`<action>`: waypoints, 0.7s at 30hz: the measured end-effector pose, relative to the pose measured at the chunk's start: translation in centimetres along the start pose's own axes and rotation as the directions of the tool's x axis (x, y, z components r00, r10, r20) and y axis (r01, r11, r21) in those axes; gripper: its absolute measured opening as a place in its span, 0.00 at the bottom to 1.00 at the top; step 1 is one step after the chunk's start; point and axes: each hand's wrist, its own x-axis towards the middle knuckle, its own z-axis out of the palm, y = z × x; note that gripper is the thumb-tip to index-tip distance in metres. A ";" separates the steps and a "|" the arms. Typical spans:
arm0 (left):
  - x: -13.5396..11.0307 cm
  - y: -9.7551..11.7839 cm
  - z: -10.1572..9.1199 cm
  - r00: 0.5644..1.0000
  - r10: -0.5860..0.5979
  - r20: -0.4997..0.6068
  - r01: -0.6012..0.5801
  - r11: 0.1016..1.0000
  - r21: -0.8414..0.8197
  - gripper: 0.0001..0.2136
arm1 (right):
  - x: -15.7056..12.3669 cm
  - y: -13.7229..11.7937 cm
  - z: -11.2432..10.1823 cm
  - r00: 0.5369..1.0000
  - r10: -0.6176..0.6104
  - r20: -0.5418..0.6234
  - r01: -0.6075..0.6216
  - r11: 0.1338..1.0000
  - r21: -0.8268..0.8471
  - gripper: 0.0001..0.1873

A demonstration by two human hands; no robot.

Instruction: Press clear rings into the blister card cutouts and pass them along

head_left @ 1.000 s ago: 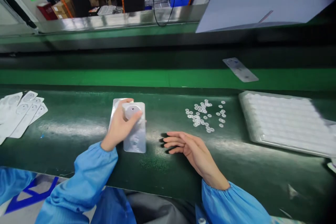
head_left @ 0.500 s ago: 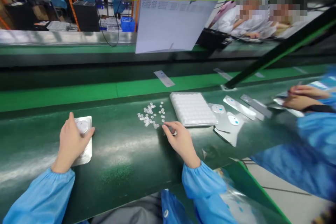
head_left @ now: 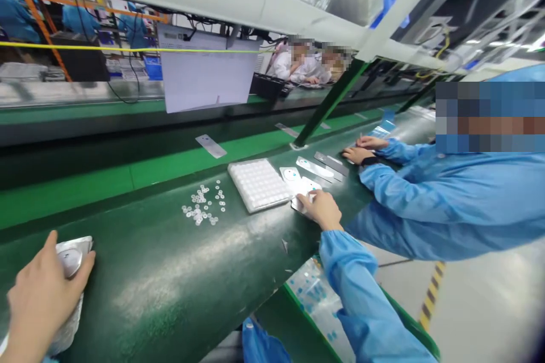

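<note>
My left hand, at the left edge, wraps thumb and fingers around a flat silver-white pack with a round light disc on top. My palm hides part of both. Farther right, my right hand has its fingers closed on a white backing sheet among others bearing blue dots. Its fingertips partly cover the sheet. Just left of them lies a white tray with rows of raised squares. Small clear rings are scattered on the green work surface between my hands.
Grey and white strips lie beyond the sheets. A co-worker in blue works at the right. A dark green post rises from the bench. Below my right arm stands a green-edged bin holding clear sheets with blue dots.
The view has swung right. My right hand has moved from beside the clear rings, past the white tray, to the dotted sheets. My left hand stays around the pack.
</note>
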 end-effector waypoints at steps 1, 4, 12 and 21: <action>-0.2 0.3 -0.4 1.000 0.023 0.008 -0.023 0.999 0.040 0.41 | 0.2 -0.2 0.0 1.000 -0.017 0.013 0.017 1.000 -0.016 0.23; -0.8 1.0 -1.1 1.000 0.025 0.012 -0.026 0.998 0.062 0.39 | 0.9 -2.3 -0.3 0.994 -0.111 -0.001 0.111 0.993 -0.038 0.26; -1.8 1.6 -1.2 0.991 0.115 -0.071 -0.115 0.993 0.004 0.34 | 1.3 -22.2 5.1 0.831 -0.523 0.188 0.522 0.851 0.059 0.21; -2.4 0.4 1.0 0.979 0.090 -0.183 -0.099 0.994 -0.041 0.27 | -2.1 -32.9 6.6 0.779 -0.568 0.266 0.563 0.820 0.102 0.19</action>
